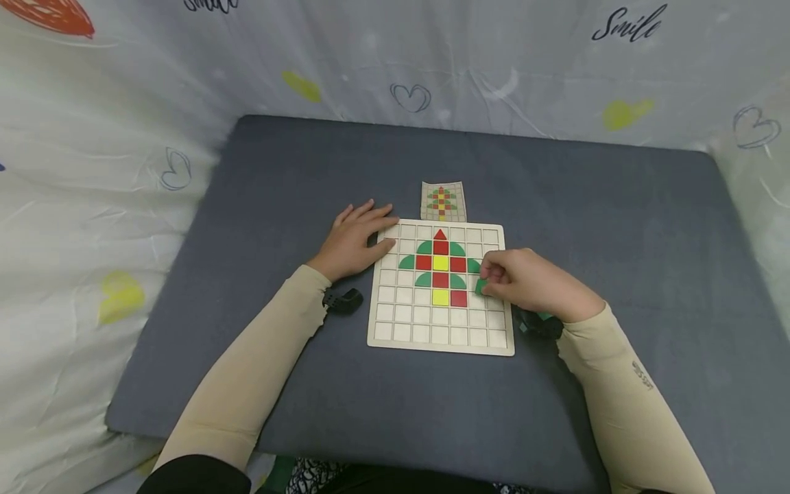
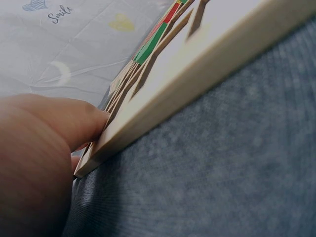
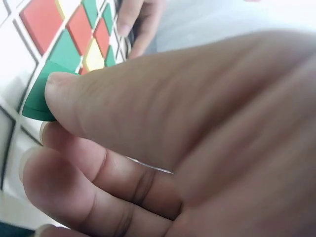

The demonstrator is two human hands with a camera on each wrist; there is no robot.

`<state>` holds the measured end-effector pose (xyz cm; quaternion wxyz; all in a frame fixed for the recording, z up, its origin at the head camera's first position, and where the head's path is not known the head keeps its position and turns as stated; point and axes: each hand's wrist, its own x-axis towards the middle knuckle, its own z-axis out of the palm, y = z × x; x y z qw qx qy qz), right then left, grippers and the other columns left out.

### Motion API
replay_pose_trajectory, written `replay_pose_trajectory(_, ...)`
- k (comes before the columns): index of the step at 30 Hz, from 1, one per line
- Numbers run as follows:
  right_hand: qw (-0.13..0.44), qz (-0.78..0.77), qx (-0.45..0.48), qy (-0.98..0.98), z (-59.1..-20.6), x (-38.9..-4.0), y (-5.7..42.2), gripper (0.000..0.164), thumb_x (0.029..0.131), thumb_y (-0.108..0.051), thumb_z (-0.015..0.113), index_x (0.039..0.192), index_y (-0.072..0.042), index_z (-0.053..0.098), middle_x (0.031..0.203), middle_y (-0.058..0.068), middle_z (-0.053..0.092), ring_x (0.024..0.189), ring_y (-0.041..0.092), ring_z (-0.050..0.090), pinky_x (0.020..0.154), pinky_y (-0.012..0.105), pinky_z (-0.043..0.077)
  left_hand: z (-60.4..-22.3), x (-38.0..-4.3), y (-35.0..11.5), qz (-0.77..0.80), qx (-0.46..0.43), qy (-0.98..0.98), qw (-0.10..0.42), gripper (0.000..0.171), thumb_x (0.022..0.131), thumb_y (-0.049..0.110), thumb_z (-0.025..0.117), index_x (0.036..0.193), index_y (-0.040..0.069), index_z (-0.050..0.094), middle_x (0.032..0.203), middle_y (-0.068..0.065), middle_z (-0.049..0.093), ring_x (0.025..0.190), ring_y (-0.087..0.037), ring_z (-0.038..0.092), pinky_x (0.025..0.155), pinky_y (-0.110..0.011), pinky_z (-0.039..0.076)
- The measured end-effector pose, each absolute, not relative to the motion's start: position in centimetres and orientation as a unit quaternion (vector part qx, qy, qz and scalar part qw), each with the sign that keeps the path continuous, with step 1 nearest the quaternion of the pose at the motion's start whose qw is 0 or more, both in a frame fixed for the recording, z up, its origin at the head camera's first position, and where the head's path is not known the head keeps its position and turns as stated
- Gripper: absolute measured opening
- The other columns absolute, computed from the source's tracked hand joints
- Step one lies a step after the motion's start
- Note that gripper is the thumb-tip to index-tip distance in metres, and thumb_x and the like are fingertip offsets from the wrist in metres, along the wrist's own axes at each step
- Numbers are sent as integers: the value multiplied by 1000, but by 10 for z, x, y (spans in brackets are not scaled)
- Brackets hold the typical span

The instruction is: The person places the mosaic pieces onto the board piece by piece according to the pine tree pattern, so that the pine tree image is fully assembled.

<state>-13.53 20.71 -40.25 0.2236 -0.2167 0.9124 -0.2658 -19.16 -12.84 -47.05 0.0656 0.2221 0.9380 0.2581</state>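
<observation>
A pale wooden grid board [image 1: 402,333] lies on the table, with red, yellow and green tiles forming a tree-like pattern. My right hand [image 1: 524,278] is over the board's right side and pinches a green quarter-round tile [image 3: 38,101] between thumb and fingers. In the head view, this green tile [image 1: 480,287] shows just below another green quarter-round tile [image 1: 472,265]. At the upper left corner, my left hand [image 1: 354,243] rests with fingers spread and its thumb [image 2: 91,121] on the board's edge.
Just beyond the board's far edge lies a small pattern card [image 1: 443,202] printted with a similar coloured tree. The dark grey table [image 1: 296,178] extends around both, and a white printed curtain [image 1: 494,75] hangs behind it.
</observation>
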Motion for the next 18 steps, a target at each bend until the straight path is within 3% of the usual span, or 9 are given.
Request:
replay_pose_trajectory(9, 253, -276, -215, 902, -408, -134, 203, 11, 92, -7, 80, 94, -8, 69, 74, 2, 59, 66, 17, 54, 56, 28, 45, -469, -191, -128, 257, 222, 938, 67, 55, 107, 45, 59, 158, 24, 52, 170, 2, 35, 163, -24, 15, 132, -47, -1)
replay_pose_trajectory(18, 259, -275, -232, 896, -416, -133, 201, 8, 93, -4, 75, 95, -9, 69, 72, 0, 59, 65, 15, 54, 59, 28, 46, -468, -191, -128, 260, 222, 938, 64, 54, 107, 44, 59, 157, 23, 53, 170, 1, 37, 163, -24, 17, 132, -49, -1)
